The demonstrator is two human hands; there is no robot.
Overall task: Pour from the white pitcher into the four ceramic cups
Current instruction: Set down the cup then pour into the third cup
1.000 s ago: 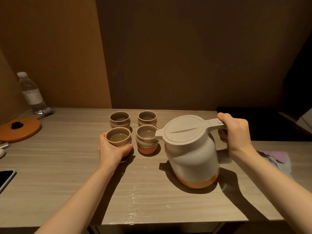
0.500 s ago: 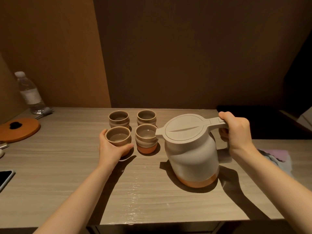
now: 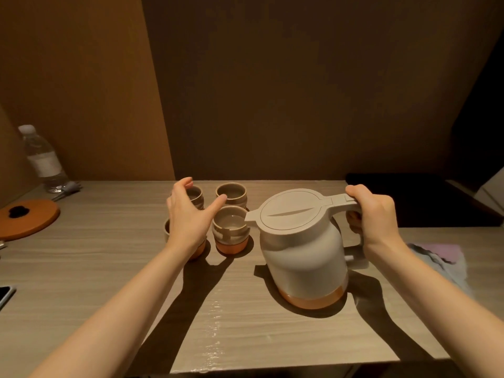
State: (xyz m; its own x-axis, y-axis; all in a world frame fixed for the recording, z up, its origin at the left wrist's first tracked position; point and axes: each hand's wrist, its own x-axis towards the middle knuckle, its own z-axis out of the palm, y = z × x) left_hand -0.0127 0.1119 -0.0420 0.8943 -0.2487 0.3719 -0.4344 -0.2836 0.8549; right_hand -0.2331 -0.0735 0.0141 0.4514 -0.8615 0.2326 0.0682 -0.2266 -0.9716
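The white pitcher (image 3: 302, 249), with a flat lid and an orange base, stands upright on the wooden table (image 3: 245, 323). My right hand (image 3: 373, 214) grips its handle on the right. Four beige ceramic cups with orange bases sit in a square to the pitcher's left. The near right cup (image 3: 230, 233) is just under the spout. Behind it is the far right cup (image 3: 231, 192). My left hand (image 3: 188, 216) hovers open above the left pair, covering most of the near left cup (image 3: 167, 230) and part of the far left cup (image 3: 197, 196).
A clear water bottle (image 3: 43, 159) stands at the back left by the wall. An orange round lid (image 3: 27, 218) with a black knob lies left. A phone (image 3: 5, 294) lies at the left edge. A pale cloth (image 3: 441, 257) lies right of the pitcher.
My left hand let go of the near left cup, lifted and moved forward over the left cups with fingers spread. The pitcher and my right hand stayed put.
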